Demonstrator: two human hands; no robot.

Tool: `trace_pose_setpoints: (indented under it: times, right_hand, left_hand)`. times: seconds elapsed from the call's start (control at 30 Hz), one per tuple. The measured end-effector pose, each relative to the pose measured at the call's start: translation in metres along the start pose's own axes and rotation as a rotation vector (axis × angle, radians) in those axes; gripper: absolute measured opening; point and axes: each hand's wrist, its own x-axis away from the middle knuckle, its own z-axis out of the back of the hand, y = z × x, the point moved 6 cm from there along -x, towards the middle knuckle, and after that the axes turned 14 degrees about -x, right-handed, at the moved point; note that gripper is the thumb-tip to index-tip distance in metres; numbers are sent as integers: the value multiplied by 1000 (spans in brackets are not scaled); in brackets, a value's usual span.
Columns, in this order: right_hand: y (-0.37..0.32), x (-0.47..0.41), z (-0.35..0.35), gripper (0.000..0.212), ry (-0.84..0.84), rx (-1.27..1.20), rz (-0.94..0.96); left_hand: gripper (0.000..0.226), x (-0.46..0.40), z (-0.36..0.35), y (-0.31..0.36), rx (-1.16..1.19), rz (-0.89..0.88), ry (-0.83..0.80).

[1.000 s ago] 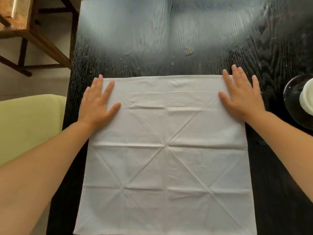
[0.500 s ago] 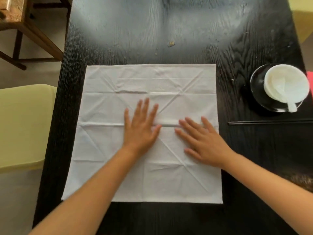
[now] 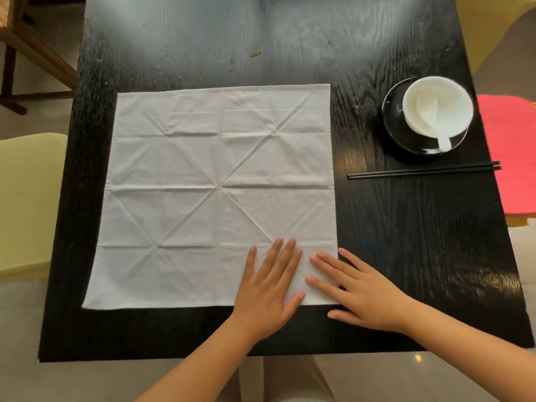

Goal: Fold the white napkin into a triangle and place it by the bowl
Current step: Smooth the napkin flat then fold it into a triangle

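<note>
The white napkin (image 3: 214,195) lies spread flat as a full square on the black table (image 3: 406,256), marked with diagonal and straight crease lines. My left hand (image 3: 269,291) rests palm down on its near right part, fingers apart. My right hand (image 3: 362,294) lies flat over the near right corner, partly on the cloth and partly on the table, fingers spread. Neither hand grips the cloth. The white bowl (image 3: 438,107) with a white spoon in it sits on a black saucer (image 3: 397,132) at the far right.
Black chopsticks (image 3: 423,170) lie crosswise just in front of the saucer. A pale green seat (image 3: 26,198) stands at the left, a red cushion (image 3: 510,152) at the right edge, and a wooden chair (image 3: 26,47) at the far left.
Both hands slid from the napkin's far corners through its middle to the near right corner. The view pulled back, bringing the bowl and chopsticks fully into sight.
</note>
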Motion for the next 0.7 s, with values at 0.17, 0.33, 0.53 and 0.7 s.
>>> trace_pose_setpoints:
  times: [0.17,0.33,0.53,0.7]
  right_hand:
    - [-2,0,11,39,197,-7,126]
    - [-7,-17,53,16,350,-120,159]
    - [6,-55,111,20,509,-494,-126]
    - [32,-88,133,21,531,-663,-336]
  left_hand:
    - [79,7,4,4,51,-3,-37]
    - [68,18,15,8,245,30,74]
    - [14,29,49,-38,887,529,294]
    - [7,18,73,-92,991,698,360]
